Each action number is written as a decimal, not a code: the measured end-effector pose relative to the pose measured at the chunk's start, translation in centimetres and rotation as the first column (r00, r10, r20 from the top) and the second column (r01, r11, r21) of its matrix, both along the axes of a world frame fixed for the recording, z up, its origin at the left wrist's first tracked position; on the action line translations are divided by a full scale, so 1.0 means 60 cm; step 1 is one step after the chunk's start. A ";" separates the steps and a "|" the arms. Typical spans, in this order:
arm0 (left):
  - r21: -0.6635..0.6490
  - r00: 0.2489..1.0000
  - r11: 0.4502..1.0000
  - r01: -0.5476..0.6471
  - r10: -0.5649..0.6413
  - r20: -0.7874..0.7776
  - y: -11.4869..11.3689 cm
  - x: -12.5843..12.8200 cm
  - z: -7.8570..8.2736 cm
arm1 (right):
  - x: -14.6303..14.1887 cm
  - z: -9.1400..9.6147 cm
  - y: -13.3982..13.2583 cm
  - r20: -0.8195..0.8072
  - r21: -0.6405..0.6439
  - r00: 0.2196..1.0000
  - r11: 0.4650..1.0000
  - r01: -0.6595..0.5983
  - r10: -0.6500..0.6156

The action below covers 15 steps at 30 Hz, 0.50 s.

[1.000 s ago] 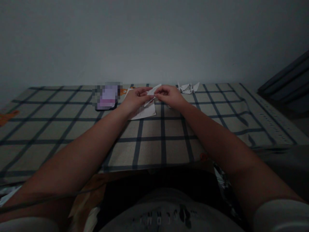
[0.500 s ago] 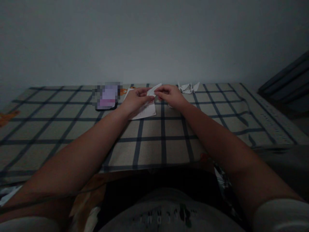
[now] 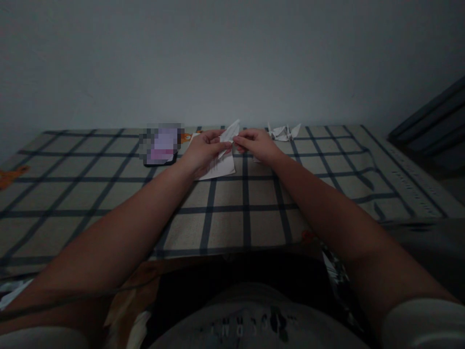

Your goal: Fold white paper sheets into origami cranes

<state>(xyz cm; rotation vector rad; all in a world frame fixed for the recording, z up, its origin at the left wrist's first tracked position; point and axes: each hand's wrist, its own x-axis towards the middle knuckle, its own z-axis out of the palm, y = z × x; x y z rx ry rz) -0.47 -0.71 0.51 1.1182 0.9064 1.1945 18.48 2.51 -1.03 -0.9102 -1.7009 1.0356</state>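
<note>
A small folded piece of white paper (image 3: 230, 131) is held up between my two hands, its pointed end tilted up and to the right. My left hand (image 3: 206, 148) pinches it from the left with thumb and fingers. From the right, the thumb and fingertips of my right hand (image 3: 256, 144) are closed on its edge. Under my left hand a flat white sheet (image 3: 222, 168) with faint marks lies on the cloth. Folded white paper cranes (image 3: 285, 133) stand just beyond my right hand.
A phone (image 3: 160, 145) with a blurred lit screen lies left of my hands. The checked tablecloth (image 3: 225, 228) covers the table up to the wall (image 3: 232, 63). Orange printed figures (image 3: 12, 177) show at the left. A dark slatted object (image 3: 432, 116) stands at the right.
The folded paper has turned more upright between my fingers, and more of its pale face shows. Both hands have stayed almost in place.
</note>
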 end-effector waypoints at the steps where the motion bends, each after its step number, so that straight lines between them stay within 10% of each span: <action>1: -0.001 1.000 1.000 0.004 -0.004 -0.007 0.000 0.000 0.000 | 0.000 0.000 0.000 -0.003 0.005 1.000 1.000 0.013 -0.013; 15: 0.060 0.991 0.998 0.015 -0.006 -0.137 0.007 -0.005 -0.016 | -0.004 0.018 -0.016 0.023 -0.081 1.000 0.997 0.018 -0.016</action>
